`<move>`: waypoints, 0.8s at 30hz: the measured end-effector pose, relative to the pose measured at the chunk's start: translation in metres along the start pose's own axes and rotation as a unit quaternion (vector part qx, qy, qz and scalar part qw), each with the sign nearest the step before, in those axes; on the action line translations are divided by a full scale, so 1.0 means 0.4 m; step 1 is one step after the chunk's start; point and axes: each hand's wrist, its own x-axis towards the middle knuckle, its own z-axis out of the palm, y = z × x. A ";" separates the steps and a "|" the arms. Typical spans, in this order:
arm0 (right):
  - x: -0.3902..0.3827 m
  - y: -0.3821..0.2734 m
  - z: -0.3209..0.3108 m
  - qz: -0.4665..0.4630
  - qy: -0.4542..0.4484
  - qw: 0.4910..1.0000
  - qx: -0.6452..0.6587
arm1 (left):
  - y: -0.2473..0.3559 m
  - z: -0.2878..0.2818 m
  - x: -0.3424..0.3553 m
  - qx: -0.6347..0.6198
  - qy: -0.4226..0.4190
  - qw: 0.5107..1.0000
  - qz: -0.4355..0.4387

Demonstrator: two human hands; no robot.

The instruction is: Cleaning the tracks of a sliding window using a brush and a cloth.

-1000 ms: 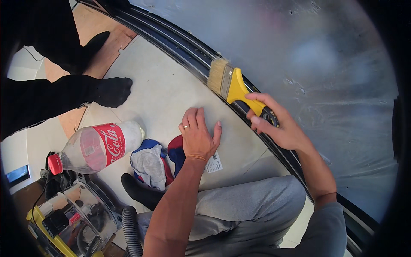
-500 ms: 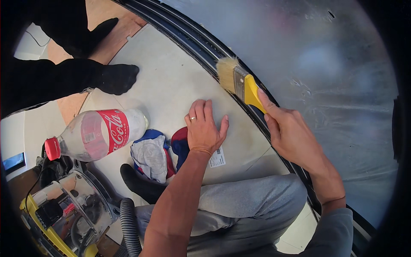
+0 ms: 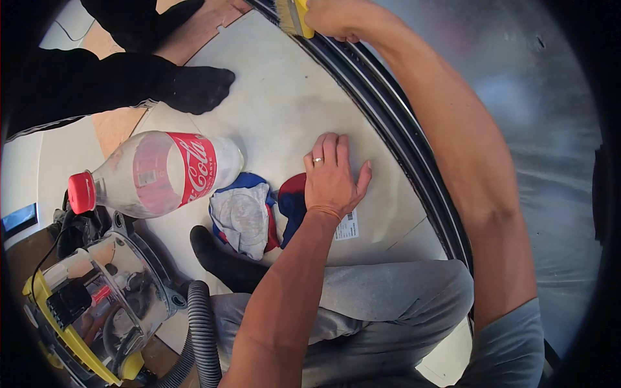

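A yellow-handled paintbrush (image 3: pixel 299 18) is in my right hand (image 3: pixel 343 18) at the top edge, its pale bristles against the black sliding-door track (image 3: pixel 362 84). The hand's fingers are wrapped round the handle, and part of the brush is cut off by the picture's edge. My left hand (image 3: pixel 335 169) rests flat on the pale floor (image 3: pixel 272 123), fingers stretched out, a ring on one of them. Beneath and beside it lie a red and blue cloth (image 3: pixel 292 200) and a white label (image 3: pixel 347 226).
An empty large plastic bottle (image 3: pixel 155 173) with a red cap lies on its side at left. Below it stands a clear-bodied vacuum cleaner (image 3: pixel 107 304) with a grey hose (image 3: pixel 202 330). A grey-white cloth cap (image 3: pixel 242 216) lies near my foot. Another person's black-socked foot (image 3: pixel 200 89) is at upper left.
My right hand has carried the paintbrush forward along the track, toward the top edge, with the arm reaching out. My left hand stays on the floor. The whole view has shifted slightly.
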 end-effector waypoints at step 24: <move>0.044 -0.004 0.091 0.059 0.146 0.983 0.089 | -0.002 0.010 -0.001 0.005 0.003 1.000 0.005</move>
